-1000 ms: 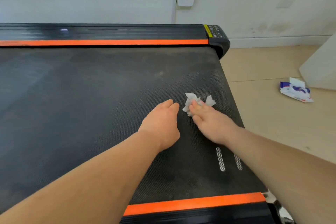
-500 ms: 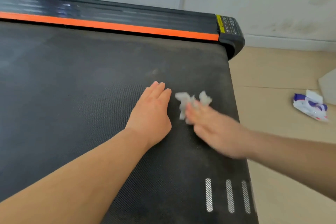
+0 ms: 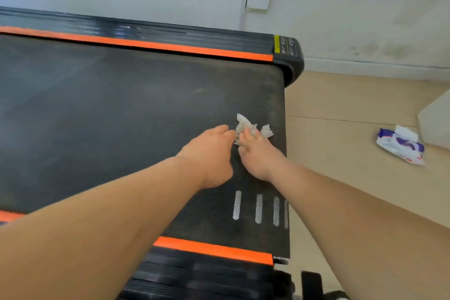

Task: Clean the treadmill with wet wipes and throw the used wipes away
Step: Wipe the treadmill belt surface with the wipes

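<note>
**gymrat_07:** Head view, looking down on the treadmill belt [image 3: 121, 117]. The crumpled wipe [image 3: 243, 124] lay on the belt near its right edge, well short of the far orange strip [image 3: 146, 44]. The right hand [image 3: 258, 153] had its fingers laid on top of the wipe, pressing it down rather than wrapped round it. The left hand [image 3: 209, 156] sat right against the wipe's left side with its fingertips tucked out of sight. Couldn't tell if it was pinching the wipe or just touching it.

**belt_fixer:** Looked like mid-scrub to me, or bunching the wipe up. That wad was too scrunched to clean much, tbh. I'd have flattened it to a cleaner face and pushed with flat fingers in long overlapping passes along the belt, since lots of it looked dusty. The pack of wipes [image 3: 399, 145] was on the floor [image 3: 341, 105] to the right for a fresh one. No bin in shot though.
</note>
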The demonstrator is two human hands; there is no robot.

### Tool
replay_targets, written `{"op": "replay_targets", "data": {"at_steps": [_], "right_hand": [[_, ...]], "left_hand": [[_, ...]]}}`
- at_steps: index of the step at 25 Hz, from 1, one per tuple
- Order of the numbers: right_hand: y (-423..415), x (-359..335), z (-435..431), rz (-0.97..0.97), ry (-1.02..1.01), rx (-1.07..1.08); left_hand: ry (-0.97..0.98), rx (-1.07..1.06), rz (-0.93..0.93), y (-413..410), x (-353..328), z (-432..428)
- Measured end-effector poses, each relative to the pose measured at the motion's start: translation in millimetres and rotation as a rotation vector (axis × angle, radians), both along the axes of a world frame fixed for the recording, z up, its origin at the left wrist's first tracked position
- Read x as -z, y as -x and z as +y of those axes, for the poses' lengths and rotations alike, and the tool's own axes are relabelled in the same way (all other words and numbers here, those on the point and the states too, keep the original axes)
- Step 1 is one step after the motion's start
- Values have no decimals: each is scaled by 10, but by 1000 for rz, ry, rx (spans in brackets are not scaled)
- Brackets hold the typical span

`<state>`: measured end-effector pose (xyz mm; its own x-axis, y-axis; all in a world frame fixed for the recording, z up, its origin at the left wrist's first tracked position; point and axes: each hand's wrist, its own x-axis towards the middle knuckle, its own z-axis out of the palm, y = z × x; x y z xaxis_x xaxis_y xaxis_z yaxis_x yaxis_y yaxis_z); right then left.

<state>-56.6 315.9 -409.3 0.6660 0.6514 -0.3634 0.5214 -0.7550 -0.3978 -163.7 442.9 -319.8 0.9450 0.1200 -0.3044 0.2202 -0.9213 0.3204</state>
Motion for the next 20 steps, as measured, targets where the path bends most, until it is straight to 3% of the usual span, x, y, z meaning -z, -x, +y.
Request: {"op": "replay_targets", "data": {"at_steps": [3, 6, 10, 14, 17, 20], "right_hand": [[230, -111, -101, 95, 20, 11], [426, -206, -126, 100, 120, 37], [709, -216, -82, 122, 189, 87], [817, -144, -193, 120, 115, 108], [702, -83, -304, 90, 36, 86], [112, 54, -243, -66, 79, 130]], "left_hand": [[91, 41, -45, 104, 73, -110], [25, 153, -45, 214, 201, 53], [2, 36, 25, 254, 243, 269], [52, 36, -40, 197, 276, 144], [99, 70, -95, 11, 330, -46], [70, 93, -154, -240, 398, -52]]}}
